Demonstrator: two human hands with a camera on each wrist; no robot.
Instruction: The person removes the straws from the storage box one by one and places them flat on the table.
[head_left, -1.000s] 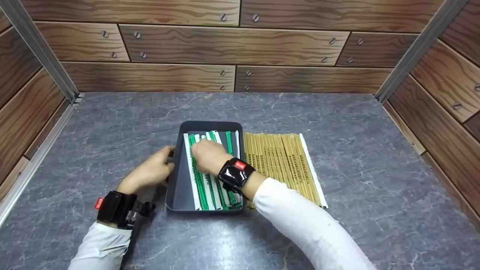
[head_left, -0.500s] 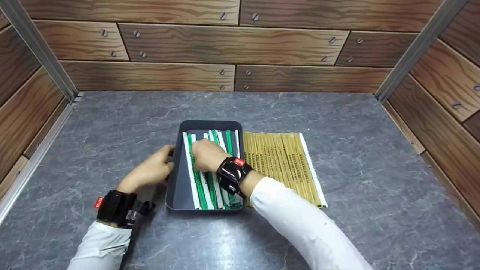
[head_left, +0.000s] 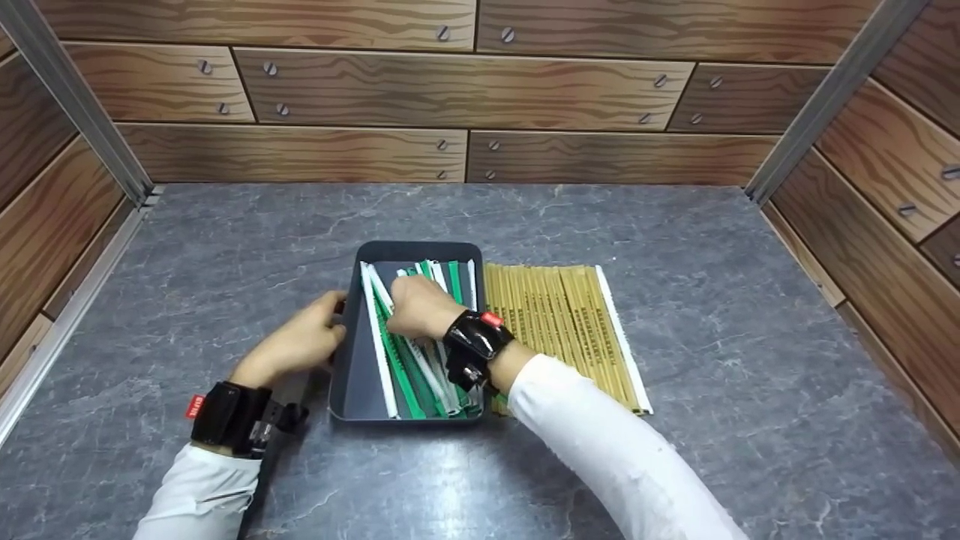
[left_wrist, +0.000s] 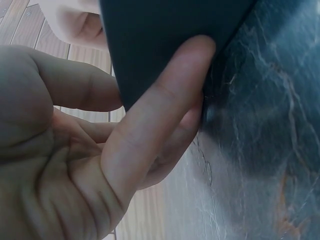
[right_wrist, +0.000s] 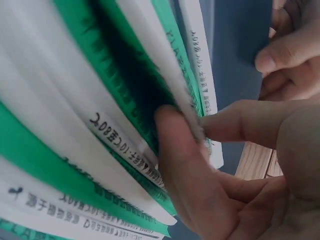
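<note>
In the head view a dark grey tray (head_left: 346,375) holds several green and white wrapped straws (head_left: 405,375), lying lengthwise. My right hand (head_left: 424,307) is down in the tray among them. Its thumb and a finger pinch a white wrapped straw (right_wrist: 167,65), plain in the right wrist view, where printed lettering runs along the neighbouring wrappers. At the tray's left side my left hand (head_left: 300,337) grips the wall. In the left wrist view one finger (left_wrist: 170,85) lies along the outer wall, and another finger's tip is hidden behind the edge.
Right against the tray's right side lies a row of gold wrapped straws (head_left: 551,322), with one white wrapped straw (head_left: 622,337) along its outer edge. All sit on a grey marbled table (head_left: 712,315). Wood-patterned walls (head_left: 465,90) enclose the back and sides.
My right hand has shifted slightly right within the tray. The straws under it have spread and slanted, with a white one now angled across the green. My left hand has stayed at the tray wall.
</note>
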